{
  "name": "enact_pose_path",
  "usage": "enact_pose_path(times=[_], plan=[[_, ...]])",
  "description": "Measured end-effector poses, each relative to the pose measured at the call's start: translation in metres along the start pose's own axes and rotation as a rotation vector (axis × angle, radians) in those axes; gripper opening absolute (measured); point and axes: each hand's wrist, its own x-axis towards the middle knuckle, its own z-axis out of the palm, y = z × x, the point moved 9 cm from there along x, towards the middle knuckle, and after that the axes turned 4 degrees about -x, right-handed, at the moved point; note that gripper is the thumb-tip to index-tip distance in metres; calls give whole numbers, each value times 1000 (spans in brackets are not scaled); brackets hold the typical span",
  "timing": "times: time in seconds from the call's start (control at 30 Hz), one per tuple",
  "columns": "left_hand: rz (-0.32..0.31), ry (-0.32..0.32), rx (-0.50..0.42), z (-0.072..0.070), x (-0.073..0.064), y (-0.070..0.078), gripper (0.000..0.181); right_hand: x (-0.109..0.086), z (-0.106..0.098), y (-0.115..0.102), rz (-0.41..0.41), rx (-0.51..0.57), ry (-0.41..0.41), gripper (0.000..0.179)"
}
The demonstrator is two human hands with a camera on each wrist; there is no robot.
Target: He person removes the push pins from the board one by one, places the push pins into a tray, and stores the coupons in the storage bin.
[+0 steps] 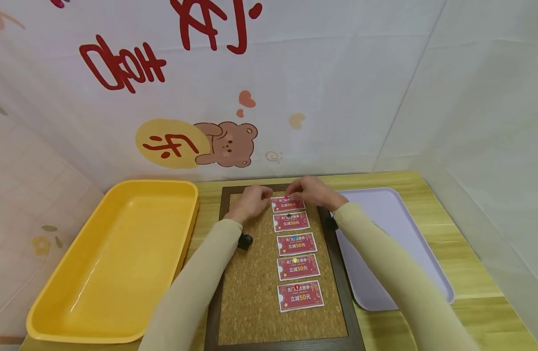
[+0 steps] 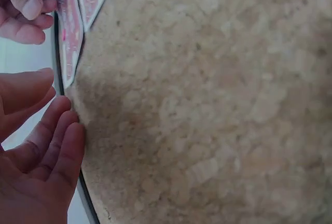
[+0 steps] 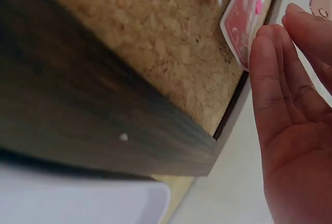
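Red paper coupons with white borders run in a column down a cork board [image 1: 247,302], each with a coloured pin near its top. On the farthest coupon [image 1: 288,204] the pin [image 3: 258,7] is pink. My left hand [image 1: 253,201] is by that coupon's left edge, thumb and fingertips apart with nothing between them in the left wrist view. Across from it, my right hand [image 1: 312,191] reaches over the coupon's upper right corner. The right wrist view shows its fingers [image 3: 267,63] nearly straight, right at the coupon's edge. Below lies a coupon [image 1: 291,222] with a dark pin.
A deep yellow tray [image 1: 191,195] stands left of the board, and a shallow lilac tray [image 1: 391,234] lies to the right. The board's dark wooden frame [image 1: 339,263] borders the cork. Behind the wooden table [image 1: 453,243] hangs a printed white cloth [image 1: 339,87].
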Motion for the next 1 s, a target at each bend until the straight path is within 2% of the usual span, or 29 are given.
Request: enact_pose_path(times=[0.33, 0.7, 1.0], plan=[[22, -2, 1, 7, 8, 0, 24, 9, 8, 1, 20, -26, -33, 15], [-2, 8, 26, 8, 11, -1, 18, 14, 10, 2, 38, -30, -22, 9], [2, 42, -16, 6, 11, 0, 17, 17, 13, 3, 81, 5, -32, 8]])
